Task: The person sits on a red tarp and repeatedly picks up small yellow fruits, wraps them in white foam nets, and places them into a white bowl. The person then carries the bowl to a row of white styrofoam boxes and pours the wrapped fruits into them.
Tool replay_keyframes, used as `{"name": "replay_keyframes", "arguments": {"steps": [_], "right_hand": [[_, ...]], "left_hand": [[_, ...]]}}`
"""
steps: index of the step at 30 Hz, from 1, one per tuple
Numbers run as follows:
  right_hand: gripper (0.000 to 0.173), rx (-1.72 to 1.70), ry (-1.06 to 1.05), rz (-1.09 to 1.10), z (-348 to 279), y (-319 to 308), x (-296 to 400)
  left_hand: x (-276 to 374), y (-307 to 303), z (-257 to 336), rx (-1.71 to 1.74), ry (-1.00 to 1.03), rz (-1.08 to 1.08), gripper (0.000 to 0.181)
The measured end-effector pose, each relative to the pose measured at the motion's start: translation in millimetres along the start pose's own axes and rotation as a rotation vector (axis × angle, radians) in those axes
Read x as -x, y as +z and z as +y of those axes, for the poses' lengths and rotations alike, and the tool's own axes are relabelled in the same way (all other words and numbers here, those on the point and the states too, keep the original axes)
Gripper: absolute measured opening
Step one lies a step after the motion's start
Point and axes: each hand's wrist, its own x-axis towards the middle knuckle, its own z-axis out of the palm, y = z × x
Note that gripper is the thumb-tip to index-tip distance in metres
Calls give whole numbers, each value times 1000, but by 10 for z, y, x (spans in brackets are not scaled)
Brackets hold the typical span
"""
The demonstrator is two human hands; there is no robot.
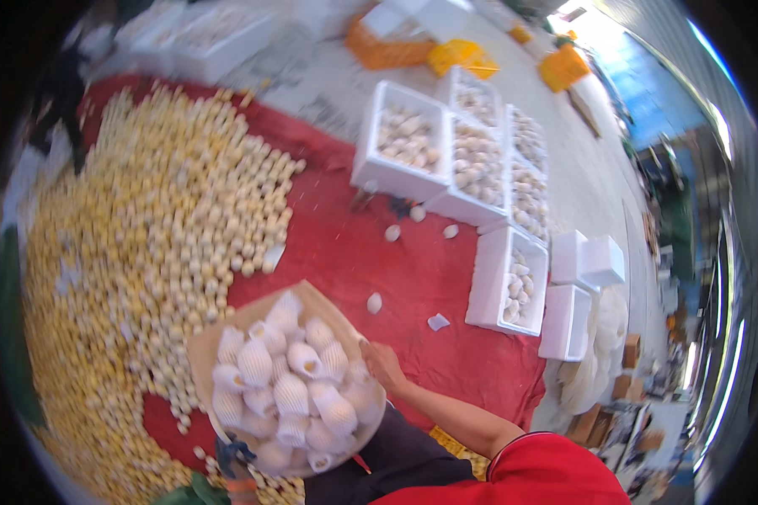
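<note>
A cardboard box (197, 353) full of round pale fruits in white foam net sleeves (290, 394) is held over the floor. My right hand (384, 367), bare, grips its right rim. At its lower left edge my left hand (235, 457), in a dark glove, holds the box; part of that hand is hidden. Left of the box spreads a large heap of yellowish round fruits (164, 189) on a red ground cloth (328, 246). Several sleeved fruits (374, 303) lie loose on the cloth.
White foam boxes (401, 180) of sleeved fruits stand at the cloth's far edge; one (489, 284) is partly filled. Smaller white boxes (565, 322) are at the right. Orange crates (385, 53) stand farther off. A person in dark clothing (60, 95) is at the upper left.
</note>
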Motion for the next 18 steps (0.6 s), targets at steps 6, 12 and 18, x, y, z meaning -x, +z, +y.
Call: {"name": "replay_keyframes", "arguments": {"steps": [6, 12, 18], "right_hand": [[60, -234, 490, 66, -577, -1120, 984], [65, -269, 653, 113, -632, -1591, 1439], [54, -319, 815, 287, -59, -1968, 1941]], "left_hand": [[477, 1028, 916, -118, -222, -114, 33], [477, 1408, 839, -333, -159, -312, 31], [231, 2192, 468, -599, -30, -529, 29]]}}
